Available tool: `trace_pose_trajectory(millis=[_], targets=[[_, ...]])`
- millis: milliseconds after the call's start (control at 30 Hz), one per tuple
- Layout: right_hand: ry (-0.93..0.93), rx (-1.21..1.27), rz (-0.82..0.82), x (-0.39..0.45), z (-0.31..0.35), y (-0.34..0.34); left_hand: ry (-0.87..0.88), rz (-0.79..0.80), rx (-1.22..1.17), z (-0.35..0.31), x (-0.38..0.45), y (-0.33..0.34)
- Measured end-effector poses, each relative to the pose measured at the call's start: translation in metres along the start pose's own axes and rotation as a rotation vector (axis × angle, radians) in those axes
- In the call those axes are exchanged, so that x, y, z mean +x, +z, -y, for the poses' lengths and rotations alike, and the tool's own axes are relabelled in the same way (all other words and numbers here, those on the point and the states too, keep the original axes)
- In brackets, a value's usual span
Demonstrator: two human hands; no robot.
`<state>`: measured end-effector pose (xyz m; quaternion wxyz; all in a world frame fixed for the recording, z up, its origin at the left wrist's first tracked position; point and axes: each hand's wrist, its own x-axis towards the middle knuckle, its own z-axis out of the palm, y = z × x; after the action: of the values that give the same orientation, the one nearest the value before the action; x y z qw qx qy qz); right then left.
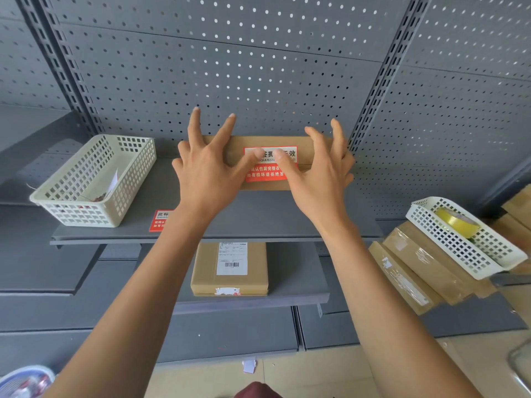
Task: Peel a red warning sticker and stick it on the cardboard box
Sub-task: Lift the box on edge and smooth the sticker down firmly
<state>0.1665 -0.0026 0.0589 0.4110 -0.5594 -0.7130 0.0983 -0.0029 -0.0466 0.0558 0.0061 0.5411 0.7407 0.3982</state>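
A flat cardboard box lies on the grey shelf against the pegboard. A red warning sticker with a white top band lies across the box's front edge. My left hand rests on the box's left end, fingers spread, thumb pressing on the sticker. My right hand rests on the right end, fingers spread over the box's corner, thumb also on the sticker. Both thumbs meet near the sticker's middle. Another red sticker lies on the shelf near its front edge, partly hidden by my left forearm.
A cream plastic basket stands on the shelf at left. A labelled cardboard box sits on the lower shelf. At right, a white basket with a yellow tape roll rests on stacked cardboard boxes.
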Motion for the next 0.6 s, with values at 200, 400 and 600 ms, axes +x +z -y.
trace_pose_trajectory(millis=[200,400,600], targets=[[-0.050,-0.074,0.038,0.006,-0.006,-0.006,0.068,0.025,0.068,0.003,0.002,-0.003],[-0.069,-0.065,0.067,0.011,-0.011,-0.010,0.133,0.032,0.061,0.007,0.003,-0.004],[-0.107,-0.072,0.106,0.013,-0.016,-0.012,0.183,0.075,0.060,0.010,0.004,-0.008]])
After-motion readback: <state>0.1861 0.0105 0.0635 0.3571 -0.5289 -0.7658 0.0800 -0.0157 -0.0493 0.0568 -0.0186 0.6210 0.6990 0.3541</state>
